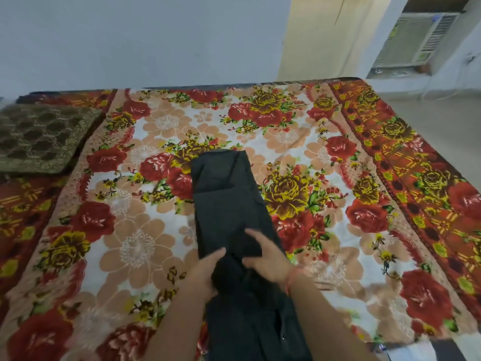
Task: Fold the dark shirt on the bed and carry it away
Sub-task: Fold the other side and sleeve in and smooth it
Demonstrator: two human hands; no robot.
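From where I sit, the dark shirt (229, 204) lies as a long narrow strip down the middle of the bed (299, 142), its far end toward the wall-side edge and its near end running off toward the edge closest to me, so the sides look already folded in. Both hands are on it about halfway along: the left hand (205, 269) presses down with fingers loosely curled at the strip's left border, and the right hand (265, 256) is spread flat on the cloth, thumb out, with a red thread at the wrist. Whether either hand pinches fabric I cannot tell; the motion blur hides the fingertips. I judge the step in hand to be the crosswise fold. Next I would want both hands to take the near end, bring it over to the far end squarely, flatten it, then lift. A brown cushion (39, 136) sits at the bed's far left corner, well clear.
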